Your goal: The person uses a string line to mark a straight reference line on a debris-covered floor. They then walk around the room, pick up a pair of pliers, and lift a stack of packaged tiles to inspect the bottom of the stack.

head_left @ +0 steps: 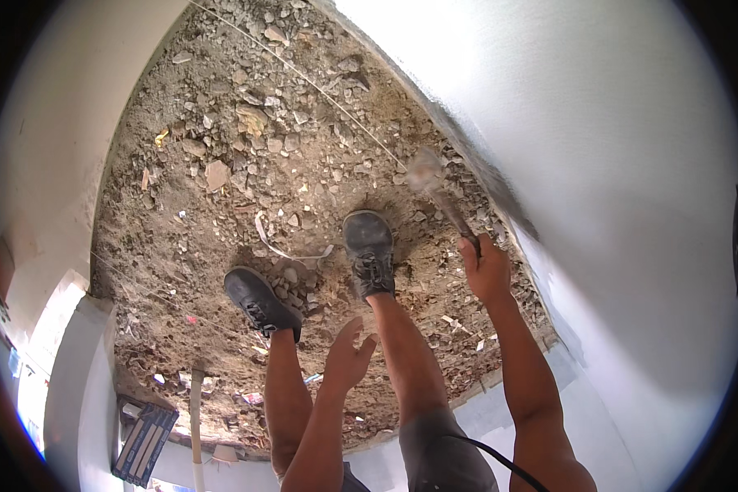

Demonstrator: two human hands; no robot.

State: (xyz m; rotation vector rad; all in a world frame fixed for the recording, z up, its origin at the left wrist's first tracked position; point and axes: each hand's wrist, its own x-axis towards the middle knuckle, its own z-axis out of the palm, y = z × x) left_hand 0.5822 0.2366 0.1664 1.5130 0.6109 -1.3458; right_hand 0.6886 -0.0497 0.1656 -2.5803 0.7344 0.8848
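Observation:
My right hand is wrapped round the dark handle of a hammer. The hammer's head is smeared by motion and lies close to the low end of a thin pale string, near the foot of the right wall. I cannot tell whether head and string touch. My left hand hangs above the ground between my legs, fingers apart and nothing in it. Below it and to either side are my two dark shoes, standing on the rubble.
Broken stones and dirt cover the ground. A white strip lies by my feet. White walls rise on the right and left. At the lower left a pale pole stands near a stack of dark blue boxes. A black cable crosses my thigh.

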